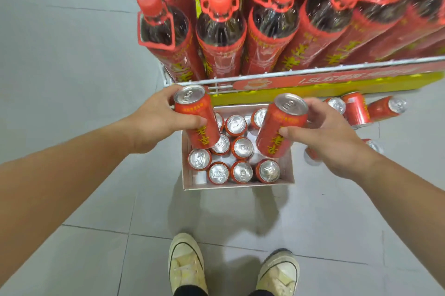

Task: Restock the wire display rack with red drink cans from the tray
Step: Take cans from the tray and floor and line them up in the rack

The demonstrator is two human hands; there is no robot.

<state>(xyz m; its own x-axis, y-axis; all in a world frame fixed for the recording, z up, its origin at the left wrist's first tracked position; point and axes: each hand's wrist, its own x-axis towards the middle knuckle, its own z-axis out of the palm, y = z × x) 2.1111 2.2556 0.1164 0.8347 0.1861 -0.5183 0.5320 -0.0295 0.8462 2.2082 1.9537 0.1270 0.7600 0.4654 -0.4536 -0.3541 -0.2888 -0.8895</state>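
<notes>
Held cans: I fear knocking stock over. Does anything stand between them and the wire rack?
Nothing lies between the left can, the right can and the rack's front rail. Behind it, though, large bottles fill the visible tier.

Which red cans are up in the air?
Two: the left can in the left hand and the right can in the right hand; only these are lifted above the tray.
</notes>
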